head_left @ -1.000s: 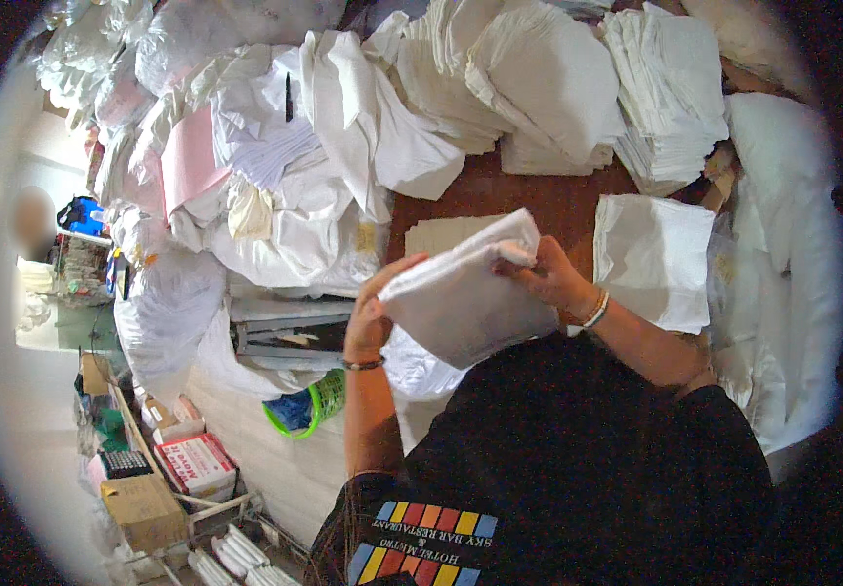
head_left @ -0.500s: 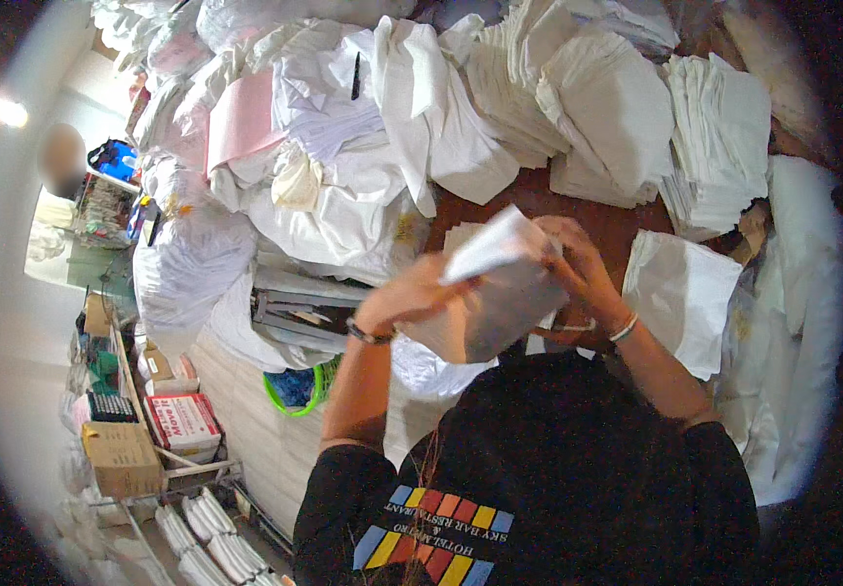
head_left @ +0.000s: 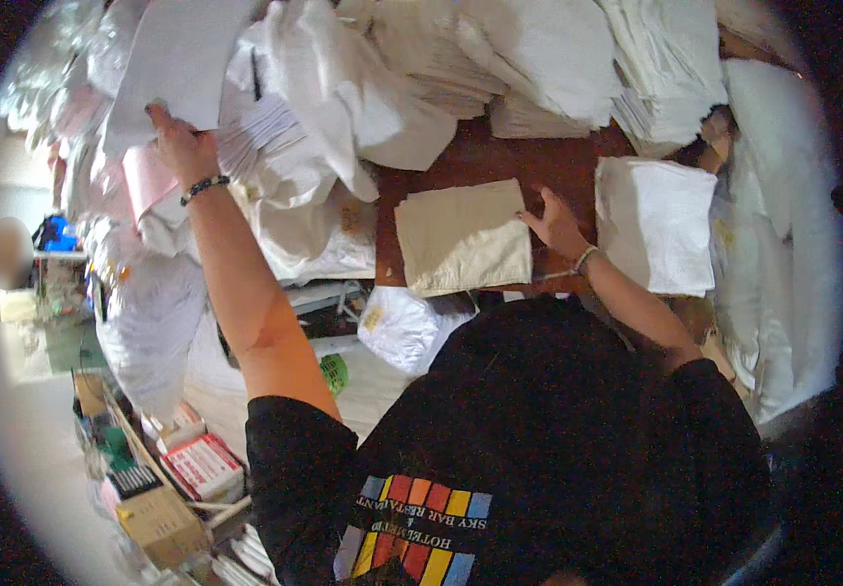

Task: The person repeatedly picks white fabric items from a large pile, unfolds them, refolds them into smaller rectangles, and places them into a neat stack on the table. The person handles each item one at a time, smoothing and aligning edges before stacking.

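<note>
Out at the far left, my left hand (head_left: 185,151) grips the lower edge of a white cloth (head_left: 179,68), which hangs over the heaped linen. My right hand (head_left: 556,227) holds nothing; its fingers are apart at the right edge of a small pile of folded beige cloths (head_left: 463,244). The fingertips are at that pile's edge, though I cannot tell whether they press on it. A folded white cloth stack (head_left: 656,227) lies to the right of this hand.
Brown tabletop (head_left: 431,161) shows around the beige pile. Tall stacks of white linen (head_left: 539,68) line the far side. A pink cloth (head_left: 148,181) lies at the left, above a bulging white bundle (head_left: 153,313). Cardboard boxes (head_left: 163,523) stand at the lower left.
My left hand has swung up and left with the white cloth. My right hand has let go of the cloth and come down beside the beige pile, now plainly visible.
</note>
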A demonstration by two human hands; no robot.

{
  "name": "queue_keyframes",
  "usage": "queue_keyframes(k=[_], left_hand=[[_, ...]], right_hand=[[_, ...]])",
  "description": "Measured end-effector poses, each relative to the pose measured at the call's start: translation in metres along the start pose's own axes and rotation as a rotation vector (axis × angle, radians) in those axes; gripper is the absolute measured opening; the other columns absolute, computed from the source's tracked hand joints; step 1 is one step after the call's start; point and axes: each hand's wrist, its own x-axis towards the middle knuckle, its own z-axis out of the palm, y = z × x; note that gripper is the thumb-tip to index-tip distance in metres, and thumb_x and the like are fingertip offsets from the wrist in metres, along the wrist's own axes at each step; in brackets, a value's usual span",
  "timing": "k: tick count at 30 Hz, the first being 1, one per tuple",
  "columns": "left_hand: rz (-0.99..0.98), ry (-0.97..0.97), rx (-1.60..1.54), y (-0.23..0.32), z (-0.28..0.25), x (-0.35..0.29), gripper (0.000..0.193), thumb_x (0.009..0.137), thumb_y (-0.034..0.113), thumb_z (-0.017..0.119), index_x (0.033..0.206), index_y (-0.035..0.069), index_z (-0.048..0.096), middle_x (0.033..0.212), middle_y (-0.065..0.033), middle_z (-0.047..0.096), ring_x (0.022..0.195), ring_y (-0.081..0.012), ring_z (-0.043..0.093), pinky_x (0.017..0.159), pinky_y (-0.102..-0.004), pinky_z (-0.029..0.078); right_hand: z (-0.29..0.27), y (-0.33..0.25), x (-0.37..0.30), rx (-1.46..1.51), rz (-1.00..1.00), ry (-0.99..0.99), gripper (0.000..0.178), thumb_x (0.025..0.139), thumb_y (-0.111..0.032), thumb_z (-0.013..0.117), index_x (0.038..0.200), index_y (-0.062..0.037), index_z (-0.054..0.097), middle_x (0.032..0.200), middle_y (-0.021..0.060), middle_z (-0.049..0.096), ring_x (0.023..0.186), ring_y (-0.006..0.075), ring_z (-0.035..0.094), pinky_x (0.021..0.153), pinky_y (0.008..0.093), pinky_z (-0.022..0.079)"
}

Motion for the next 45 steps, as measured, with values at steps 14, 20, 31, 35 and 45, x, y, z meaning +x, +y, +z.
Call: queue_keyframes(k=[14, 20, 31, 35, 45], left_hand=[[0.011, -0.772, 0.813, -0.155, -0.03, -0.271, 0.032, 0.086, 0.0, 0.065, 0.118, 0.003, 0.067, 0.112, -0.008, 0.072, 0.11, -0.0206, 0.064, 0.102, -0.0347, 0.045], [-0.189, -0.727, 1.666, -0.229, -0.083, -0.361, 0.095, 0.084, 0.051, 0.068, 0.158, 0.023, 0.016, 0.163, -0.0225, -0.003, 0.14, -0.0626, 0.006, 0.109, -0.0743, 0.01], [-0.069, -0.952, 1.615, -0.226, -0.018, -0.386, 0.099, 0.084, 0.051, 0.07, 0.158, 0.016, 0.015, 0.163, -0.0243, 0.0, 0.146, -0.0543, -0.001, 0.113, -0.0686, 0.009], [-0.205, -0.914, 0.934, -0.211, 0.027, -0.402, 0.097, 0.088, 0.047, 0.068, 0.156, 0.004, 0.014, 0.158, -0.0282, 0.021, 0.146, -0.0455, 0.02, 0.115, -0.0534, 0.024], [-0.829, -0.149, 0.187, -0.16, -0.033, -0.334, 0.042, 0.098, 0.024, 0.057, 0.131, -0.002, 0.05, 0.119, -0.0142, 0.061, 0.102, -0.0293, 0.064, 0.086, -0.045, 0.054]], right_hand=[[0.014, -0.013, -0.005, 0.093, 0.082, 0.058, 0.049, 0.076, -0.046, 0.078, 0.089, 0.0009, 0.069, 0.089, 0.0248, 0.069, 0.088, 0.0398, 0.067, 0.081, 0.045, 0.053], [0.011, -0.011, -0.003, 0.188, 0.192, -0.137, 0.032, 0.078, -0.023, 0.082, 0.091, 0.0019, 0.066, 0.081, 0.0135, 0.071, 0.067, 0.0181, 0.07, 0.055, 0.031, 0.055], [-0.019, -0.017, -0.012, 0.298, 0.125, 0.002, 0.028, 0.083, -0.022, 0.077, 0.087, 0.0021, 0.063, 0.083, 0.0106, 0.067, 0.067, 0.017, 0.067, 0.055, 0.0333, 0.054], [-0.024, -0.059, -0.015, 0.48, 0.036, -0.166, 0.021, 0.091, -0.016, 0.067, 0.096, 0.0042, 0.065, 0.088, 0.0095, 0.07, 0.071, 0.0144, 0.067, 0.064, 0.0291, 0.057], [-0.046, -0.007, -0.019, 0.324, 0.12, -0.081, 0.028, 0.09, -0.02, 0.069, 0.106, 0.0029, 0.066, 0.088, 0.0108, 0.071, 0.068, 0.0159, 0.07, 0.055, 0.0288, 0.056]])
